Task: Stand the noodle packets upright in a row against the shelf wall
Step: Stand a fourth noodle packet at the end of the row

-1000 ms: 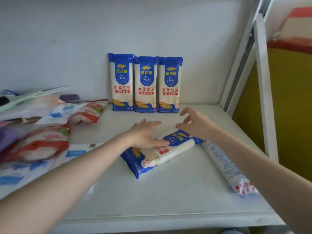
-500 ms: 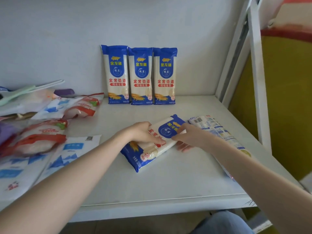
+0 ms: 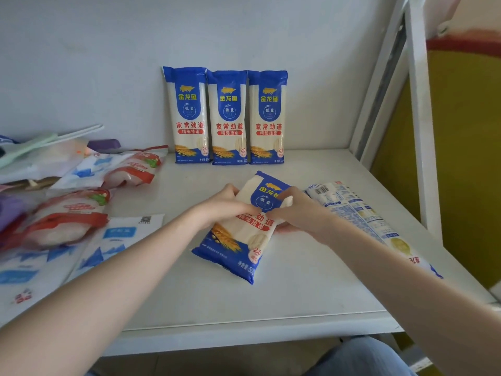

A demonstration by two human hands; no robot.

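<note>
Both the left hand (image 3: 227, 206) and the right hand (image 3: 298, 213) are clasping the upper half of a blue-and-white plastic noodle packet (image 3: 241, 234), fingers curled around its edges, as it is lying tilted mid-shelf in front of three matching upright packets (image 3: 227, 118). It is probably handling as a stiff but brittle, slippery bundle, so gripping both long sides seems safest.

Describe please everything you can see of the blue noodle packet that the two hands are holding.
The held noodle packet is a long plastic pouch, blue at both ends with a pale middle that shows the noodles, red Chinese lettering and a wheat picture. It is sealed and looks full. It lies tilted, its top end toward the wall and raised, its bottom end on the white shelf. The left hand and right hand grip its upper half. It touches no other packet.
</note>
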